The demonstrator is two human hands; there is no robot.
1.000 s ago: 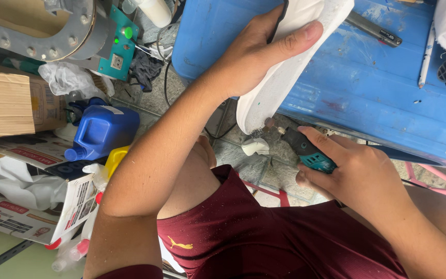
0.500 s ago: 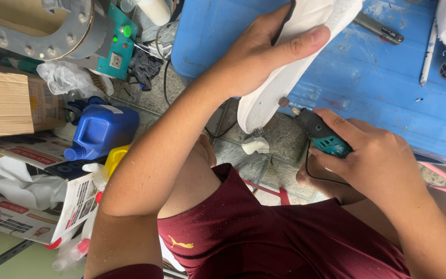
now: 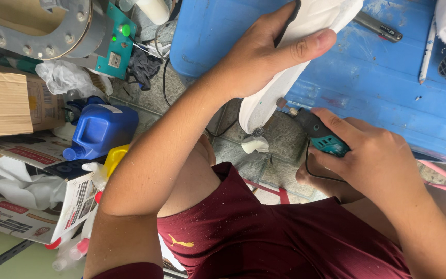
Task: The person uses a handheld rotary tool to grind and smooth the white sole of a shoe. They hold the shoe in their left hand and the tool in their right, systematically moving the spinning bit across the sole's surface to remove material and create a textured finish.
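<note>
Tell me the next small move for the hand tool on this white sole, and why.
Probably ease the rotary tool a touch left so its small tip meets the white sole's edge. The tip sits right beside that edge, the right hand grips the tool, and the left hand steadies the sole against the blue table.

Right of frame, I find bare blue tabletop (image 3: 388,77) between my right hand (image 3: 372,160) and the metal tool (image 3: 378,27) above. At left, the blue jug (image 3: 99,129), cardboard box (image 3: 6,103) and papers (image 3: 32,206) crowd the floor.
</note>
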